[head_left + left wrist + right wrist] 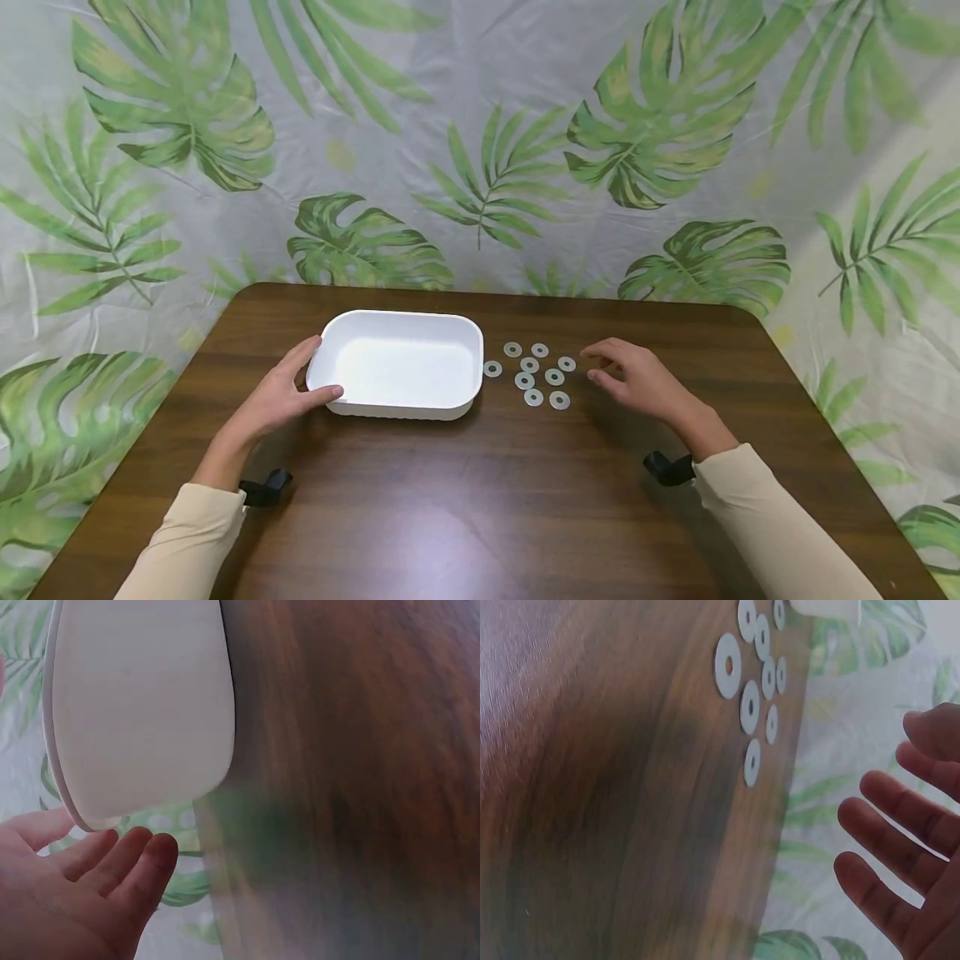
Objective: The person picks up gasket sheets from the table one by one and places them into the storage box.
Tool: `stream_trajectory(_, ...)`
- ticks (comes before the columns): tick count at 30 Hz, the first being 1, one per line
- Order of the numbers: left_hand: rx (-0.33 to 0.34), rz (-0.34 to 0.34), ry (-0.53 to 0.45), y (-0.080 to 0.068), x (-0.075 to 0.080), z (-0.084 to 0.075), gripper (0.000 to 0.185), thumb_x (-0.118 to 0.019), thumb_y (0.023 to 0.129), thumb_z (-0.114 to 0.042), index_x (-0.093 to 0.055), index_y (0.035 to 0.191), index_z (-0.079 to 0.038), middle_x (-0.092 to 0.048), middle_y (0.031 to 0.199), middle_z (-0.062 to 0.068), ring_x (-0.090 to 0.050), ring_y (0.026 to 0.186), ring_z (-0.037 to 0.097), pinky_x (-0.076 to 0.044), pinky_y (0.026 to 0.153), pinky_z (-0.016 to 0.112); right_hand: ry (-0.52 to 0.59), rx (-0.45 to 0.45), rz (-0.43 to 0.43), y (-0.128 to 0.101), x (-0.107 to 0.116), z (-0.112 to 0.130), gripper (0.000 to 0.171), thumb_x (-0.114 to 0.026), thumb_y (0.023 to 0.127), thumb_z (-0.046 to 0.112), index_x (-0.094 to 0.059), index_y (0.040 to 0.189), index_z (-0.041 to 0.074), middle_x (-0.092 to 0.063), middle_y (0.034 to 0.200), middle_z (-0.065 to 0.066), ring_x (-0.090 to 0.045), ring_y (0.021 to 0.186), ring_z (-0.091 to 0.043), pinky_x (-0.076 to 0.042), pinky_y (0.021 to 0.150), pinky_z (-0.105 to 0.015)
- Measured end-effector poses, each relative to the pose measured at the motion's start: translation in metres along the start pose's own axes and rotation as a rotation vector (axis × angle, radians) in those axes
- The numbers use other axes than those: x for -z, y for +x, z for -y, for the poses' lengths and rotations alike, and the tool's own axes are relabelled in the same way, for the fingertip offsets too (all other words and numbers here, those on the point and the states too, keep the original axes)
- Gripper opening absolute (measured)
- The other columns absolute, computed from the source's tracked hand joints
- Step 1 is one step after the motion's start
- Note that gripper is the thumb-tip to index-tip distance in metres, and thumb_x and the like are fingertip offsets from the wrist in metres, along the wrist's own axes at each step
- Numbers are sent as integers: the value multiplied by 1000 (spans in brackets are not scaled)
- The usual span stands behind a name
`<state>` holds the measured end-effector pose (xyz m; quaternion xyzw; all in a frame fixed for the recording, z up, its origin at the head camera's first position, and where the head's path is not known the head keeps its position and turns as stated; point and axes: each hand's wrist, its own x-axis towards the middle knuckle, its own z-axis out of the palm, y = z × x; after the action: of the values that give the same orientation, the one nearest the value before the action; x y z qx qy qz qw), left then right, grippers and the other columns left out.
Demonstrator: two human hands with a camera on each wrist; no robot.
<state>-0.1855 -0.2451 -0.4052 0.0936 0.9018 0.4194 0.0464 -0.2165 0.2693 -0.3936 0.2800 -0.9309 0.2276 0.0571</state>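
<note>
Nearest the camera, two cream sleeves (780,525) reach forward over a dark brown wooden desk (480,517), each wrist wearing a black strap. Further in, the left hand (281,396) rests against the left end of a white tray (401,362), thumb lying on the near corner of the rim and fingers laid loosely along the side, not curled tight. On the other side, the right hand (637,379) hovers with fingers loosely spread and holding nothing, its tips just beside a cluster of nine small white washers (536,373). These washers lie flat on the desk between that hand and the tray. Behind the desk hangs a pale curtain (480,133) printed with green palm leaves.
</note>
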Motion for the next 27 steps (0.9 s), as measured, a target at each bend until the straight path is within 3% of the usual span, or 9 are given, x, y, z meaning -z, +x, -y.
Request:
stream_trajectory(5, 14, 13, 35, -3, -1, 4, 103, -77, 84, -34, -15, 157, 4, -14, 163, 28, -18, 149, 49, -23, 113, 64, 56, -50, 9, 4, 3, -7, 30, -66, 94, 8, -65, 123, 2, -68, 119, -17, -69, 97, -30, -55, 84, -52)
stream_trajectory(12, 52, -23, 3, -3, -4, 7, 97, -76, 86, -31, -18, 155, 4, -25, 158, 31, -39, 137, 47, -37, 106, 58, 99, -117, 43, 9, 3, -16, 32, -63, 96, 10, -63, 126, 0, -67, 120, -21, -68, 100, -33, -54, 86, -51)
stream_trajectory(19, 12, -34, 56, -1, -8, 7, 98, -76, 84, -32, -19, 156, 3, -23, 159, 31, -28, 144, 48, -28, 111, 62, 167, -199, 99, 14, -4, -28, 35, -60, 99, 15, -60, 130, 0, -65, 126, -23, -66, 109, -37, -53, 91, -51)
stream_trajectory(27, 67, 7, 89, -1, -6, 6, 101, -73, 87, -40, -13, 159, -2, -25, 160, 31, -36, 140, 47, -35, 107, 59, 234, -285, 143, 28, -17, -39, 35, -61, 97, 12, -61, 131, 3, -64, 130, -20, -64, 114, -38, -53, 91, -49)
